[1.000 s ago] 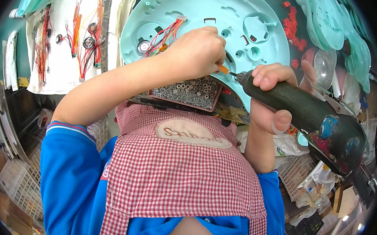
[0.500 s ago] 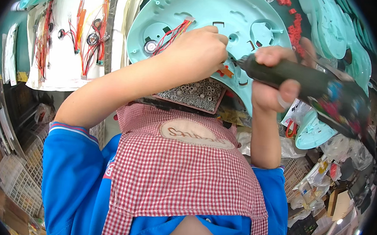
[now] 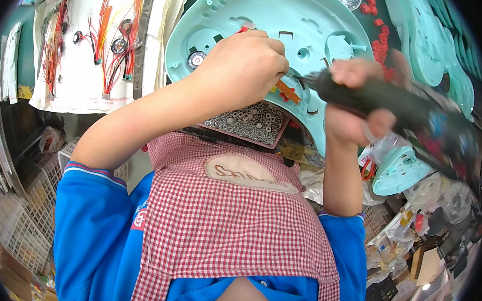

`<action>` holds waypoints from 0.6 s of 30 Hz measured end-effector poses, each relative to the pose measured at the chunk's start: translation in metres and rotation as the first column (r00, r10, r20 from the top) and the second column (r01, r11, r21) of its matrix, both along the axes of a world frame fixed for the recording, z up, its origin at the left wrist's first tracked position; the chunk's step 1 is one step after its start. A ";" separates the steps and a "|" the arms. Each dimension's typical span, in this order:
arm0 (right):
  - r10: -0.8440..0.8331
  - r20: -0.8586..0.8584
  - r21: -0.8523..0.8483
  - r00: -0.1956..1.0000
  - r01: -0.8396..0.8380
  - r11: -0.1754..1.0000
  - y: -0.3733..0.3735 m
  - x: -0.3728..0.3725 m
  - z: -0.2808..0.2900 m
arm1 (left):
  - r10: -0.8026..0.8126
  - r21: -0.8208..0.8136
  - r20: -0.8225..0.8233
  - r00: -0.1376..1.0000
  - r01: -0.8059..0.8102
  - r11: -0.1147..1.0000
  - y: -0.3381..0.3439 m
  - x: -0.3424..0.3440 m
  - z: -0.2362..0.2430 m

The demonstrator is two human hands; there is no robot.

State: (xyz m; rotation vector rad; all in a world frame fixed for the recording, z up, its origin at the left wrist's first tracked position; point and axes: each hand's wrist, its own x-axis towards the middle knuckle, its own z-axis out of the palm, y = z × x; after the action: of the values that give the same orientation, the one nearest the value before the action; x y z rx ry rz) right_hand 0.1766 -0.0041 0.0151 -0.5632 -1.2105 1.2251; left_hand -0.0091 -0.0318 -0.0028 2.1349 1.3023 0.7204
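My left hand (image 3: 241, 69) is closed over the turquoise plastic shell (image 3: 277, 5), its fingertips hidden, so what they pinch is unclear. Red wires with a white connector (image 3: 248, 26) emerge behind it. An orange strip (image 3: 290, 92) lies inside the shell just below its fingers, near a small red part. A round speaker-like disc (image 3: 196, 59) sits at the shell's left. My right hand (image 3: 355, 100), blurred, grips a dark power screwdriver (image 3: 400, 108), whose tip points into the shell beside the orange strip.
A white sheet (image 3: 83, 5) bears wire harnesses at left. A tray of small metal fasteners (image 3: 243, 122) sits below the shell. Red plastic pieces (image 3: 379, 43), stacked turquoise shells (image 3: 427, 40) and another turquoise part (image 3: 401, 170) are at right. A crate (image 3: 12, 229) stands lower left.
The screwdriver and my right hand have moved slightly right and pulled back. More of the orange strip shows. My left hand has shifted slightly down and left.
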 end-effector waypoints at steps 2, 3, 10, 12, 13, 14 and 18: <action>0.070 -0.059 0.043 0.996 -0.067 0.997 -0.004 0.008 0.023 | 0.031 0.078 0.109 0.994 -0.040 0.996 -0.002 0.004 -0.002; 0.136 -0.095 0.073 0.986 -0.129 0.989 -0.005 0.011 0.028 | -0.012 0.061 0.133 0.991 0.004 0.998 -0.002 0.005 -0.002; 0.291 -0.087 0.137 0.953 -0.278 0.951 -0.014 0.015 0.035 | -0.189 0.302 0.042 0.981 0.168 0.938 -0.003 0.003 -0.011; 0.299 -0.119 0.128 0.947 -0.284 0.950 -0.017 0.015 0.034 | -0.190 0.244 0.090 0.978 0.164 0.956 -0.004 0.002 -0.004; 0.277 -0.129 0.122 0.952 -0.262 0.957 -0.018 0.014 0.035 | -0.169 0.229 0.111 0.979 0.141 0.963 -0.005 0.002 -0.003; 0.253 -0.139 0.114 0.957 -0.239 0.964 -0.018 0.013 0.036 | -0.148 0.214 0.131 0.980 0.118 0.970 -0.006 0.003 -0.003; 0.097 -0.109 0.114 0.989 -0.084 0.990 -0.026 0.001 0.024 | -0.087 0.109 0.160 0.983 0.070 0.992 -0.006 0.009 -0.001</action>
State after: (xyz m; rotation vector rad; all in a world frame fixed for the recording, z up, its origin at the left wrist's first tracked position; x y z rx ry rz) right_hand 0.1776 -0.0304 0.0394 -0.3552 -1.2083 1.2422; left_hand 0.0003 -0.0382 -0.0042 2.1436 1.1095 0.9277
